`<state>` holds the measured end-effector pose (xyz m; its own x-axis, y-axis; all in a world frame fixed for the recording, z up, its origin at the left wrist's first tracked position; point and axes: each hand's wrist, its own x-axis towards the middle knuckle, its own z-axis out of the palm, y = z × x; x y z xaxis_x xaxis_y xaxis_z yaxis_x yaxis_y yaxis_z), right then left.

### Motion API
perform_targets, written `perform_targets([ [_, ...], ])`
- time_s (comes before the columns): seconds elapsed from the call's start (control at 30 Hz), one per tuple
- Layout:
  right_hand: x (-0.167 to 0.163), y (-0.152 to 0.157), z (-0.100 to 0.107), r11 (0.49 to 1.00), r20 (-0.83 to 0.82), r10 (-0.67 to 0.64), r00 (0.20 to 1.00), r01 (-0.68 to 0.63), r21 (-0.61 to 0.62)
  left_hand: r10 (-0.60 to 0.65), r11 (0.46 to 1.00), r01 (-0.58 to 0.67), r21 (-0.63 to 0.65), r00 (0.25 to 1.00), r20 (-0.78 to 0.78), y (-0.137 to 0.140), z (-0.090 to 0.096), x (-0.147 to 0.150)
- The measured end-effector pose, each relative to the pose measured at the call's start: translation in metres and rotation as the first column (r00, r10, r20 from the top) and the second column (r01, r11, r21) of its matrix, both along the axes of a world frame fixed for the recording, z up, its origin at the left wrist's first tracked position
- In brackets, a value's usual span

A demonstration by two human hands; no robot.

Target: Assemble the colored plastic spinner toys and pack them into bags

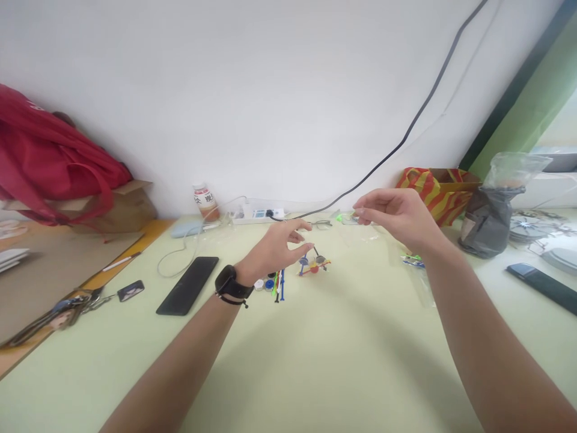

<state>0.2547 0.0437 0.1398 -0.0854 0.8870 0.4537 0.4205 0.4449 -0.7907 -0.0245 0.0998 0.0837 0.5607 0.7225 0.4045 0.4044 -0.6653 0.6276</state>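
Observation:
Above the pale green table, my left hand (282,245) is open, thumb and fingers apart. The thumb tip is close to a dark rod of a small model of coloured plastic rods and discs (314,266); whether it touches cannot be made out. My right hand (399,218) is raised further right, thumb and fingertips pinched together. Anything between them is too small to name. A clear plastic bag with a bright green piece (340,218) lies just beyond its fingertips. Below my left wrist lie several loose plastic rods (280,285) and small discs (269,284).
A black phone (188,285) and keys (85,302) lie left. At the wall stand a bottle (206,203) and a power strip (258,214) with a black cable. Right are more rods in a bag (413,261), a striped bag (433,192) and a grey bag (487,222).

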Motion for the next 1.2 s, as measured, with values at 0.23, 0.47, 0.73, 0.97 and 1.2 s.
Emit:
perform_targets([
  [0.23,-0.033,0.012,-0.021,0.996,0.151,-0.041,0.988,0.027,0.090,-0.019,1.000,0.019,0.014,0.999,0.041,0.001,0.002,0.001],
  [0.47,-0.055,0.025,-0.046,0.995,0.201,-0.031,0.979,0.012,0.094,-0.022,0.998,0.019,0.063,0.999,0.042,0.005,-0.003,0.003],
  [0.73,-0.060,0.030,-0.058,0.998,0.237,0.019,0.971,-0.031,0.047,-0.048,0.990,0.052,0.129,0.998,-0.030,0.002,0.006,0.000],
  [0.97,-0.058,0.029,-0.058,0.996,0.453,-0.031,0.891,-0.010,0.087,-0.043,0.990,0.057,0.131,0.993,-0.106,0.001,0.009,-0.002],
  [1.2,-0.060,0.015,-0.049,0.996,0.725,-0.092,0.683,0.065,0.066,-0.025,0.988,0.048,0.150,0.989,-0.148,0.000,0.011,0.000],
])
